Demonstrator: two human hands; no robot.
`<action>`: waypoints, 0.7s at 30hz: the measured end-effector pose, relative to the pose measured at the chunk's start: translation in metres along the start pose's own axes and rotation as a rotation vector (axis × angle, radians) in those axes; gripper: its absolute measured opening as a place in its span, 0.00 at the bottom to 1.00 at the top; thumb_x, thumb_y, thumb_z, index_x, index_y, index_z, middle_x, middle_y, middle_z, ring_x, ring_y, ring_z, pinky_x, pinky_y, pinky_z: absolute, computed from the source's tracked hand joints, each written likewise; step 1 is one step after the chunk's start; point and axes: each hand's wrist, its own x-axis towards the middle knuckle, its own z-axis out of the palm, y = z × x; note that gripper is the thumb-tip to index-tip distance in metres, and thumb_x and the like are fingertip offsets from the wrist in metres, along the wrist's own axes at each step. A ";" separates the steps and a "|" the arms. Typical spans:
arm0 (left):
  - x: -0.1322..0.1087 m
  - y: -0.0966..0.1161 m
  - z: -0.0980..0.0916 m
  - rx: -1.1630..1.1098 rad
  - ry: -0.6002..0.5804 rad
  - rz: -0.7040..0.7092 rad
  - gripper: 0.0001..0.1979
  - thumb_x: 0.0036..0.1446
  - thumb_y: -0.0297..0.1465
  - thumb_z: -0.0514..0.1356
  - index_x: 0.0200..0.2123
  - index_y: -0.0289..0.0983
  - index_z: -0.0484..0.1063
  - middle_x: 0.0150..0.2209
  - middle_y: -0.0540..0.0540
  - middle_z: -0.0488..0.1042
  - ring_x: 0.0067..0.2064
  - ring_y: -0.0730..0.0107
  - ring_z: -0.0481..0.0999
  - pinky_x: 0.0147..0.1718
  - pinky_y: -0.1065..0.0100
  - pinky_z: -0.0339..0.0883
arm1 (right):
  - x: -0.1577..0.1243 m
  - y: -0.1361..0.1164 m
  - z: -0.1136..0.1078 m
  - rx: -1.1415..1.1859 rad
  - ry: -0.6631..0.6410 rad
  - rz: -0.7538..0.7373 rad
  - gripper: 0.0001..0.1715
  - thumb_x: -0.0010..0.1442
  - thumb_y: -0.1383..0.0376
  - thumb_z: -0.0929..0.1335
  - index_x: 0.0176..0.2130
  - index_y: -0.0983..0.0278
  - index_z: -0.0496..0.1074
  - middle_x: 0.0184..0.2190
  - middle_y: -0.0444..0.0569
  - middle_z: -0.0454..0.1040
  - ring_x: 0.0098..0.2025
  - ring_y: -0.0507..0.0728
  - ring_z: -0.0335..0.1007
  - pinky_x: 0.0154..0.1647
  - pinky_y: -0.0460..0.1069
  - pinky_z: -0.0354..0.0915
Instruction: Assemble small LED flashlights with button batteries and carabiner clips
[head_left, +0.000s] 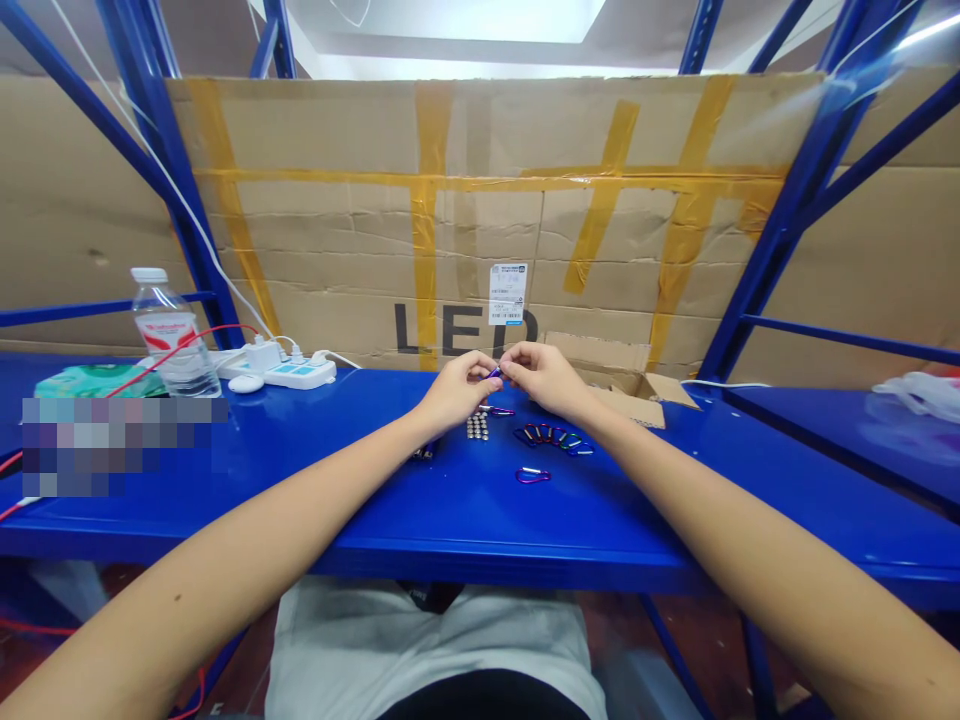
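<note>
- over the blue tabletop (pixel 465 510), in the head view, the left hand (pixel 456 392) and the right hand (pixel 547 380) meet at the fingertips.
- the left thumb and fingers are pinched on a small purple piece (pixel 494 372); most of it is covered by the fingers, and its full shape cannot be made out.
- the right thumb and forefinger are drawn together at the upper end of that piece; whether they grip it or only touch it cannot be told.
- just below the hands, small metallic pieces (pixel 477 428) stand in close rows; their upper part is partly hidden by the left hand.
- beside these lies a purplish item (pixel 498 411), its left end unclear.
- dark items (pixel 425 451) show at the left wrist, largely covered by the forearm; not identifiable.
- near the right wrist, coloured carabiners (pixel 553 437) lie in an overlapping arc; exact count uncertain.
- nearer the table edge, one purple carabiner (pixel 533 477) lies apart.
- behind the right forearm, an open cardboard box (pixel 637 402) is partly blocked; contents not visible.
- at left, a water bottle (pixel 174 335) stands near a white power strip (pixel 300 374); a pixelated patch (pixel 112 445) obscures whatever lies in front.
- both forearms are cut off at the frame's lower part.
</note>
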 end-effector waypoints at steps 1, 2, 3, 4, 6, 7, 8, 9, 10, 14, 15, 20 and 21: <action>0.000 -0.003 -0.001 0.034 0.013 0.044 0.05 0.55 0.24 0.62 0.35 0.35 0.68 0.30 0.50 0.75 0.25 0.78 0.69 0.27 0.72 0.62 | -0.001 -0.001 -0.002 -0.018 -0.030 0.005 0.08 0.54 0.63 0.70 0.30 0.67 0.71 0.21 0.44 0.70 0.24 0.50 0.62 0.25 0.46 0.58; 0.000 -0.005 -0.002 0.069 0.026 0.093 0.06 0.54 0.24 0.63 0.35 0.35 0.69 0.31 0.49 0.76 0.28 0.76 0.71 0.30 0.71 0.64 | -0.001 -0.002 -0.004 -0.024 -0.058 0.019 0.09 0.54 0.62 0.70 0.30 0.67 0.71 0.21 0.44 0.69 0.22 0.49 0.61 0.23 0.45 0.56; 0.000 -0.006 -0.004 0.104 0.040 0.144 0.06 0.53 0.24 0.64 0.34 0.35 0.69 0.31 0.49 0.76 0.31 0.74 0.72 0.33 0.69 0.65 | -0.002 -0.003 -0.004 -0.014 -0.082 0.045 0.10 0.54 0.61 0.71 0.30 0.67 0.72 0.19 0.43 0.68 0.21 0.49 0.59 0.22 0.45 0.55; -0.001 -0.006 -0.004 0.143 0.053 0.194 0.06 0.53 0.25 0.64 0.34 0.35 0.69 0.32 0.49 0.77 0.33 0.72 0.74 0.36 0.68 0.66 | -0.003 -0.003 -0.004 0.013 -0.099 0.081 0.11 0.55 0.61 0.71 0.30 0.67 0.72 0.19 0.43 0.67 0.20 0.48 0.58 0.21 0.45 0.53; -0.005 -0.003 -0.006 0.253 0.075 0.283 0.05 0.54 0.26 0.63 0.33 0.36 0.69 0.33 0.49 0.77 0.36 0.69 0.75 0.38 0.67 0.66 | -0.005 -0.003 -0.004 0.102 -0.108 0.165 0.12 0.54 0.60 0.71 0.27 0.67 0.71 0.18 0.42 0.66 0.19 0.47 0.55 0.19 0.45 0.52; -0.006 -0.001 -0.006 0.320 0.084 0.322 0.04 0.55 0.26 0.63 0.33 0.37 0.69 0.33 0.49 0.77 0.37 0.69 0.75 0.39 0.66 0.66 | -0.005 -0.003 -0.003 0.154 -0.108 0.202 0.12 0.54 0.61 0.71 0.25 0.67 0.70 0.18 0.42 0.65 0.18 0.47 0.54 0.19 0.45 0.51; -0.008 0.001 -0.007 0.388 0.089 0.353 0.03 0.56 0.27 0.62 0.34 0.37 0.69 0.34 0.49 0.77 0.37 0.68 0.75 0.39 0.66 0.66 | -0.005 -0.002 -0.003 0.201 -0.110 0.229 0.13 0.53 0.61 0.71 0.24 0.67 0.70 0.17 0.42 0.63 0.18 0.46 0.53 0.19 0.44 0.50; -0.009 0.003 -0.007 0.451 0.089 0.376 0.02 0.57 0.27 0.61 0.35 0.37 0.70 0.34 0.48 0.77 0.37 0.68 0.75 0.39 0.66 0.66 | -0.005 -0.002 -0.002 0.236 -0.111 0.245 0.13 0.53 0.61 0.71 0.23 0.67 0.69 0.17 0.41 0.62 0.18 0.46 0.53 0.19 0.44 0.49; -0.010 0.005 -0.007 0.506 0.086 0.394 0.02 0.59 0.28 0.59 0.36 0.37 0.70 0.36 0.47 0.77 0.38 0.67 0.75 0.39 0.65 0.67 | -0.005 -0.002 -0.002 0.254 -0.109 0.250 0.14 0.52 0.62 0.72 0.22 0.67 0.69 0.17 0.41 0.62 0.18 0.46 0.52 0.19 0.44 0.48; -0.007 0.004 -0.008 0.737 0.037 0.445 0.10 0.66 0.28 0.49 0.38 0.34 0.69 0.38 0.40 0.76 0.42 0.61 0.74 0.44 0.59 0.67 | -0.004 0.000 -0.002 0.233 -0.070 0.233 0.13 0.51 0.61 0.72 0.23 0.67 0.70 0.17 0.42 0.63 0.19 0.46 0.53 0.18 0.44 0.49; -0.006 0.002 -0.009 0.798 0.023 0.453 0.12 0.66 0.27 0.47 0.36 0.34 0.69 0.37 0.39 0.75 0.42 0.60 0.74 0.44 0.58 0.67 | -0.004 0.001 -0.001 0.218 -0.062 0.229 0.12 0.51 0.61 0.72 0.24 0.67 0.70 0.17 0.42 0.64 0.19 0.47 0.54 0.18 0.44 0.50; -0.006 -0.002 -0.013 0.963 -0.054 0.388 0.12 0.67 0.28 0.46 0.36 0.35 0.68 0.35 0.40 0.75 0.38 0.59 0.74 0.37 0.60 0.67 | -0.005 0.008 0.003 0.221 -0.086 0.219 0.14 0.51 0.61 0.73 0.24 0.66 0.70 0.16 0.42 0.64 0.18 0.47 0.54 0.18 0.44 0.51; -0.007 -0.002 -0.013 0.972 -0.061 0.383 0.11 0.67 0.29 0.47 0.37 0.35 0.68 0.35 0.40 0.75 0.38 0.60 0.75 0.37 0.60 0.67 | -0.005 0.008 0.004 0.247 -0.095 0.227 0.14 0.52 0.61 0.73 0.23 0.66 0.69 0.16 0.42 0.63 0.18 0.47 0.54 0.18 0.44 0.50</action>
